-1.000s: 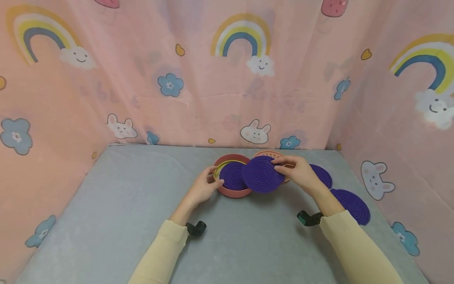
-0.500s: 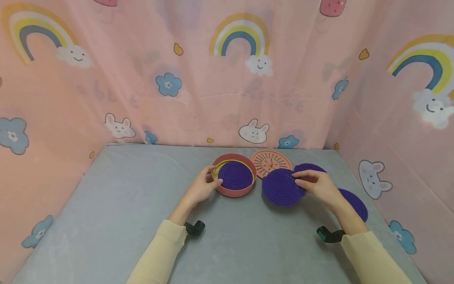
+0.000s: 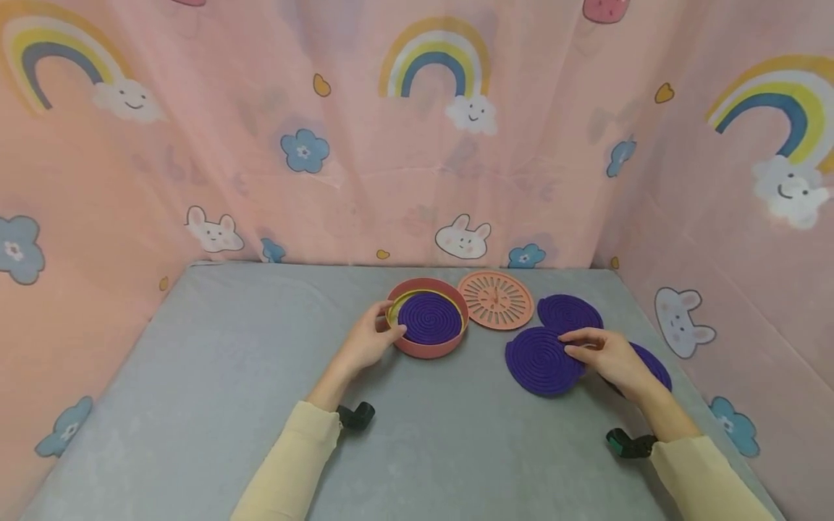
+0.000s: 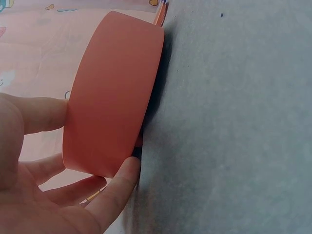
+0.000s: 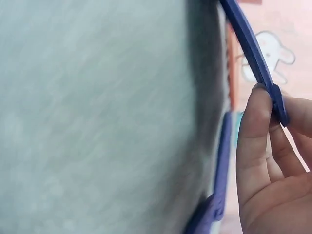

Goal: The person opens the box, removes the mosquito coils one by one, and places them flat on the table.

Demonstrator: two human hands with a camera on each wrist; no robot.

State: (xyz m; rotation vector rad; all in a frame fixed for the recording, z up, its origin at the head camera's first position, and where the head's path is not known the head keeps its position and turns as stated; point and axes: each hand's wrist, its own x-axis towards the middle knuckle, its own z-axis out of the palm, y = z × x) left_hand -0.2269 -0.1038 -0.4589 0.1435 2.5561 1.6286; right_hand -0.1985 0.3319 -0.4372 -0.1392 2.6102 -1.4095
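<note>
In the head view my left hand grips the left side of a round pink box. A purple spiral mosquito coil lies inside, within a yellow inner rim. The left wrist view shows the box's smooth outer wall between thumb and fingers. My right hand pinches the right edge of another purple mosquito coil, held above the table. The right wrist view shows that coil edge-on between thumb and fingers. Part of the coil beneath my right hand is hidden.
A slotted orange lid lies right of the box. Two more purple coils, one farther back and one at the right, rest on the grey tablecloth. A pink patterned curtain hangs behind.
My right hand has carried its coil from beside the box rightward and nearer me, uncovering the orange lid and the coil in the box. The left hand has kept its grip on the box.
</note>
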